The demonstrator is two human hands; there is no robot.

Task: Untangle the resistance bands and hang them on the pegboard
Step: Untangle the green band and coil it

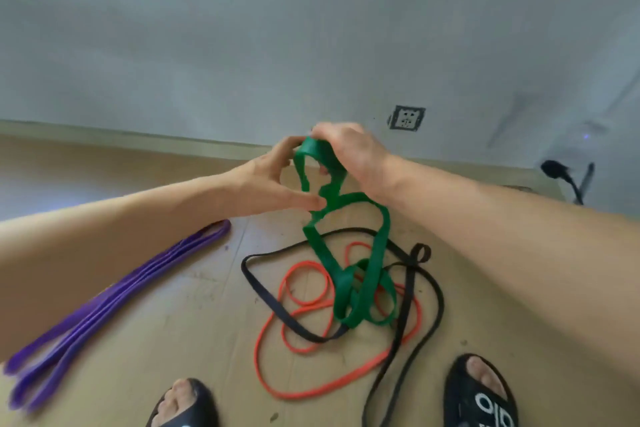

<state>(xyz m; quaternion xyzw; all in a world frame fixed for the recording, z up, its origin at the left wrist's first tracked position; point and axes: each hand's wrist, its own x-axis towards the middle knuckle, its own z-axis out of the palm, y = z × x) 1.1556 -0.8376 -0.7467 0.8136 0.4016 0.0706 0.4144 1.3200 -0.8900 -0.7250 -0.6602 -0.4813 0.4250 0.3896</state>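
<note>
green band | right hand grips top | left hand pinches

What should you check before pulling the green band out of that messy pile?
1. Right hand grips the green band at its top: ok.
2. Left hand touches the green band lower down: ok.
3. Green band free of the black band and orange band: not ok, its lower loops lie among them.
4. Purple band lies apart from the pile: ok.
5. Pegboard within reach: cannot tell, not in view.
</note>
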